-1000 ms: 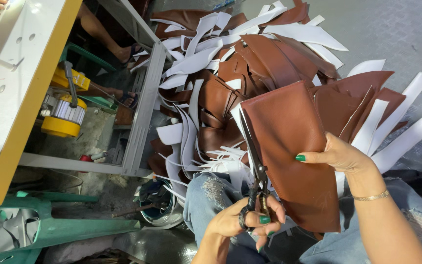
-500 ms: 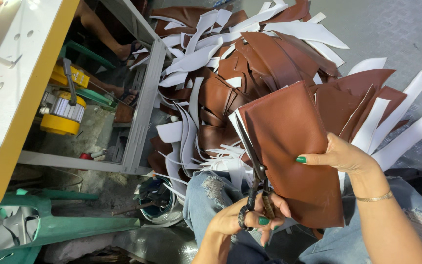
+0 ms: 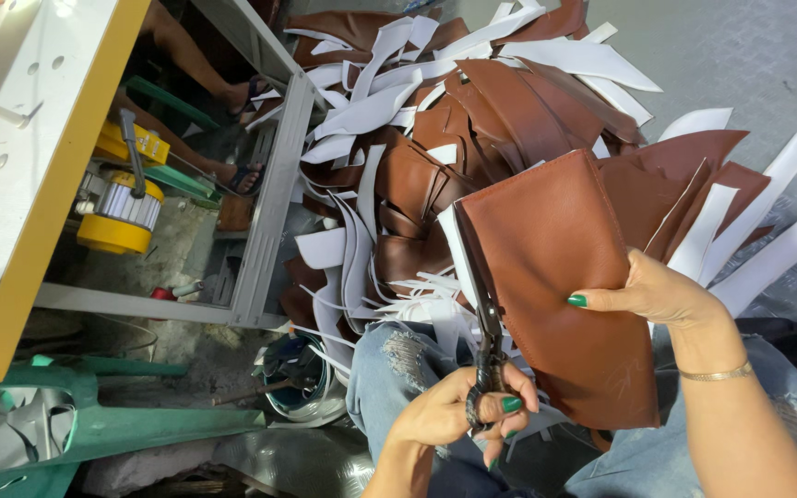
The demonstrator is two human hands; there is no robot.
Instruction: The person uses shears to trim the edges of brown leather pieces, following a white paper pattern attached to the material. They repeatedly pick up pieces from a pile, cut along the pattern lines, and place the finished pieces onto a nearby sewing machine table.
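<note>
My left hand (image 3: 454, 417) grips the handles of black scissors (image 3: 488, 323) low in the middle of the head view. Their blades run up along the white-backed left edge of a brown leather piece (image 3: 555, 277). My right hand (image 3: 649, 293) holds that piece from its right side, thumb on the brown face and fingers behind it. The piece hangs over my lap in torn blue jeans (image 3: 398, 364). A thin bracelet (image 3: 717, 373) sits on my right wrist.
Behind the piece lies a heap of brown leather pieces (image 3: 500, 111) and white strips (image 3: 362, 111) on the grey floor (image 3: 749, 55). At left stand a white table with a yellow edge (image 3: 39, 194), its grey metal frame (image 3: 269, 212), a yellow motor (image 3: 122, 217) and another person's feet (image 3: 246, 92). A green stool (image 3: 131, 429) is at lower left.
The scissors have crept a little further up the left edge of the brown piece. Both hands keep their hold and have barely shifted.
</note>
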